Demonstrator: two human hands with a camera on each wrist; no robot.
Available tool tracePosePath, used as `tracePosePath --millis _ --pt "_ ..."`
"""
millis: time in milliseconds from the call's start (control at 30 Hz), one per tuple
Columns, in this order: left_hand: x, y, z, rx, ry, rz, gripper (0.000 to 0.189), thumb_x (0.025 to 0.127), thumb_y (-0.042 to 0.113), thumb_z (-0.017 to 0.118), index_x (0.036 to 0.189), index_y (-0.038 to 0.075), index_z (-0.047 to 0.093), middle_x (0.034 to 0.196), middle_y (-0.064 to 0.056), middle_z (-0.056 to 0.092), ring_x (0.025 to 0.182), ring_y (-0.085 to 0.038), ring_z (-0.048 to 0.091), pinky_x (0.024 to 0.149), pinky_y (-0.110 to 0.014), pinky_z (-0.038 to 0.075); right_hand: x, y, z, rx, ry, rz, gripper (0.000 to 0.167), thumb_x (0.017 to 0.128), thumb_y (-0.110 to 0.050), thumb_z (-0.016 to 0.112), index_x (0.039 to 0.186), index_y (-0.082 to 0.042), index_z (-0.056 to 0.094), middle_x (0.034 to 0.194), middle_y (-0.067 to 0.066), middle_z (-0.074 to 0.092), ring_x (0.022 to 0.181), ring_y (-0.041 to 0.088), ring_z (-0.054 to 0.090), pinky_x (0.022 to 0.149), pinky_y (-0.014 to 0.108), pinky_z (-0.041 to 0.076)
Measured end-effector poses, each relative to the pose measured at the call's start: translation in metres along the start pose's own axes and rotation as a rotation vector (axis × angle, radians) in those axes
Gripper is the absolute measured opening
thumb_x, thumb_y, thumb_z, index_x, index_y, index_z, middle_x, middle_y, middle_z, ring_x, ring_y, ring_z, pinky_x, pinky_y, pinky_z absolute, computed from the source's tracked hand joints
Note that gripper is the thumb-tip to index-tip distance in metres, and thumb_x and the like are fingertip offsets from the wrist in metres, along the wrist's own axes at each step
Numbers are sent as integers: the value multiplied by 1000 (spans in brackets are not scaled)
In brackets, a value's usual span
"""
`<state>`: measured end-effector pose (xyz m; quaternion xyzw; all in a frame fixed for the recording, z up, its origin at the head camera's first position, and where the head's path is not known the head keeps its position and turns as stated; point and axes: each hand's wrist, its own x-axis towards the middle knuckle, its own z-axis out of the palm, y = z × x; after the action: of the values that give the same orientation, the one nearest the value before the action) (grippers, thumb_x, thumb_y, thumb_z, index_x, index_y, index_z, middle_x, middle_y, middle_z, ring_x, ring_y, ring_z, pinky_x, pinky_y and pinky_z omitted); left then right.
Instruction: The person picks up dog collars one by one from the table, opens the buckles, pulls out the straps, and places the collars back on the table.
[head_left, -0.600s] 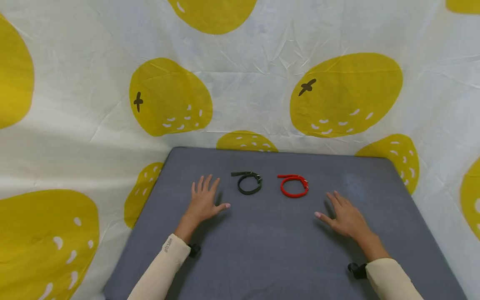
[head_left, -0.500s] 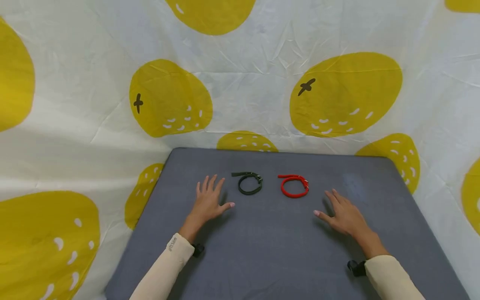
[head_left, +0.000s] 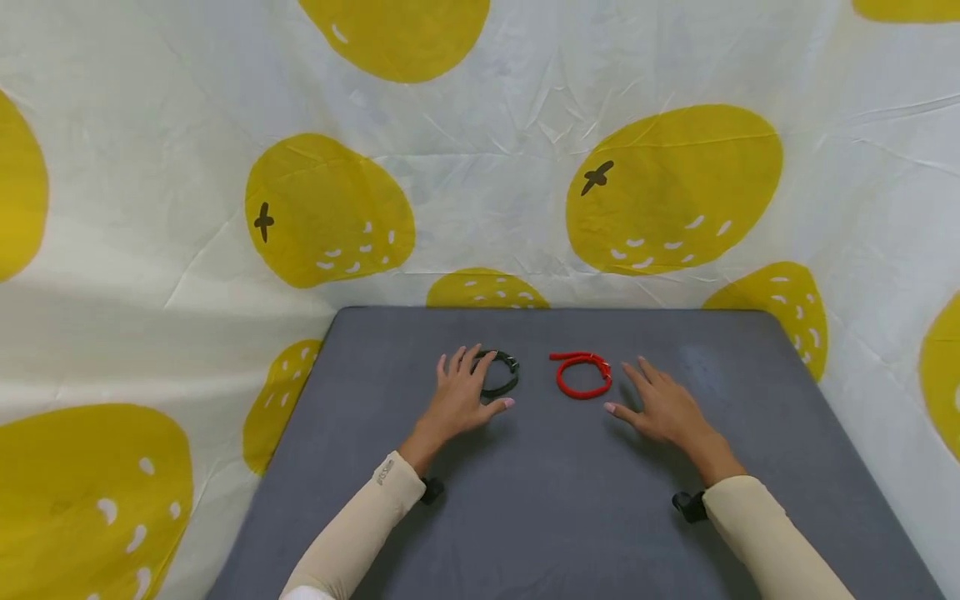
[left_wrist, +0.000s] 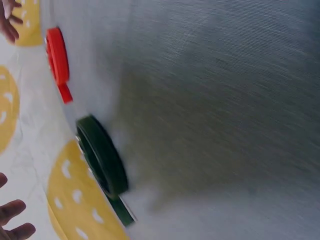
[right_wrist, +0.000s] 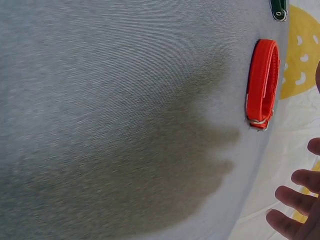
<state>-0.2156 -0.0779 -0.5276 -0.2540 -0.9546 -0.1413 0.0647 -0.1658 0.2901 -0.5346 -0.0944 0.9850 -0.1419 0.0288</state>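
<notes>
Two buckled collars stand coiled in loops on the grey table. The dark green collar (head_left: 501,390) is on the left, its strap end hidden in the head view behind the fingers of my left hand (head_left: 459,400). That hand hovers with spread fingers that overlap the loop in this view. To its right is the red collar (head_left: 585,393), with its metal buckle on the right side. My right hand (head_left: 667,408) hangs over the table just right of the red collar, fingers and thumb apart. Both hands hold nothing. In the left wrist view the green collar (left_wrist: 102,155) shows whole.
The grey table (head_left: 555,500) has a far edge against a white curtain (head_left: 495,200) printed with big yellow fruit. The curtain also runs along the left and right sides. A dark wrist camera (head_left: 690,506) sits at the right cuff.
My left hand has moved right, from beside the green collar to over its left part. My right hand has come a little closer to the red collar. The head view has shifted slightly.
</notes>
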Motion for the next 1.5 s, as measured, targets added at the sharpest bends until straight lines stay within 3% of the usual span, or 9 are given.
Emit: tracePosePath --millis 267,433,667,800,967,1133,1233,1500 --pt "38 34 10 -27 -22 63 85 89 71 58 154 19 38 159 -12 33 145 -36 33 114 -65 24 19 -4 -5 -14 6 -16 90 90 -56 67 155 -2 34 158 32 27 136 56 37 102 71 37" --pt "59 48 23 -24 -53 71 85 90 69 58 155 19 37 159 -12 35 144 -31 35 115 -60 26 28 -7 -6 -25 38 -32 85 91 -48 69 153 1 36 157 33 30 135 55 40 103 69 38" --pt "85 61 40 -240 -153 13 88 91 68 57 157 18 29 154 -10 40 138 -27 45 112 -55 32 44 -4 -3 -8 40 -13 81 94 -43 68 151 4 37 156 34 29 135 57 38 104 70 36" --pt "99 66 50 -272 -178 -1 84 94 61 58 158 16 29 153 -11 40 136 -28 48 113 -58 34 54 -3 -2 -1 37 -1 79 95 -41 66 151 7 36 155 34 30 134 58 38 105 70 36" --pt "114 74 59 -258 -185 -9 71 98 47 60 155 12 35 149 -10 45 132 -26 52 111 -52 40 66 -2 1 -3 95 3 70 95 -31 69 145 10 42 149 36 38 130 58 43 103 68 39" --pt "125 81 65 -248 -190 -22 60 98 34 65 149 9 44 139 -11 52 118 -25 58 98 -40 50 73 0 14 -84 241 -27 55 90 -22 73 133 9 55 133 33 54 115 53 56 90 65 48" --pt "127 84 72 -197 -192 -29 55 98 30 65 146 10 48 134 -10 55 111 -23 59 94 -38 51 75 1 24 -142 301 -39 48 89 -21 74 127 6 61 123 29 60 107 49 60 84 62 51" --pt "128 89 86 -15 -167 9 44 96 28 67 134 9 58 116 -8 63 103 -25 63 88 -41 52 83 -6 39 -275 356 -35 30 85 -23 79 104 -1 72 99 20 65 89 40 62 80 57 50"
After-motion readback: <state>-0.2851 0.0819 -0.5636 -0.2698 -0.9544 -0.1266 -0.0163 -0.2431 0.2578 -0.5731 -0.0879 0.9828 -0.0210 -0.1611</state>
